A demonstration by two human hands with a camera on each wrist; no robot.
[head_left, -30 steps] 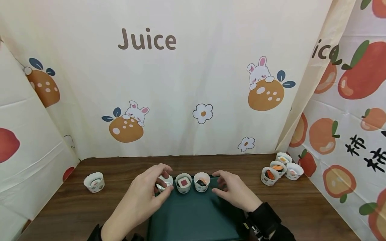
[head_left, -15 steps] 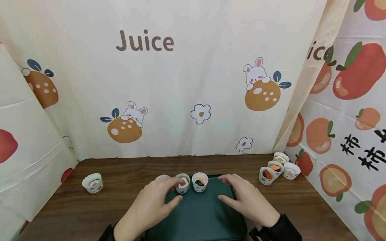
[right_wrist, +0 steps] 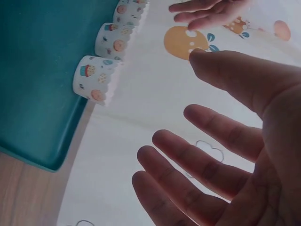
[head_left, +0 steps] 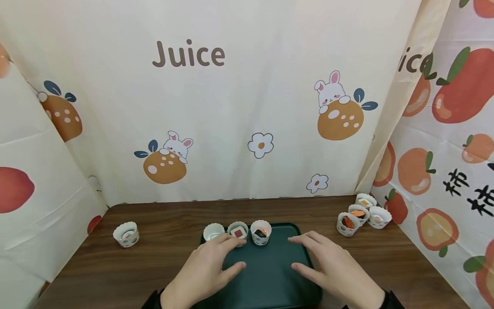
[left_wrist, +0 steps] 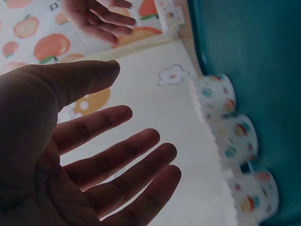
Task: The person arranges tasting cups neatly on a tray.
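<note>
Three small white paper cups with scalloped rims stand in a row along the far edge of a dark green tray [head_left: 270,279]. Pale contents show in the left cup [head_left: 213,231]. The middle cup [head_left: 237,229] holds a white piece with a dark red square centre, and the right cup [head_left: 260,234] a black, white and orange sushi-like piece. Over the tray's left side, my left hand [head_left: 208,270] has its fingers spread, overlapping the lower parts of the left and middle cups. My right hand [head_left: 333,266] hovers at the tray's right side, fingers apart, holding nothing.
On the brown wooden table [head_left: 166,227], another cup [head_left: 126,234] stands alone at the left. Several cups with small pieces cluster at the far right, the nearest one [head_left: 347,224] holding something orange-red. Printed cloth [head_left: 247,98] hangs behind and at both sides.
My left fingers, earlier around the left cup, have come off it and spread, moving right and toward me. My right hand has drawn back from beside the right cup and opened wider.
</note>
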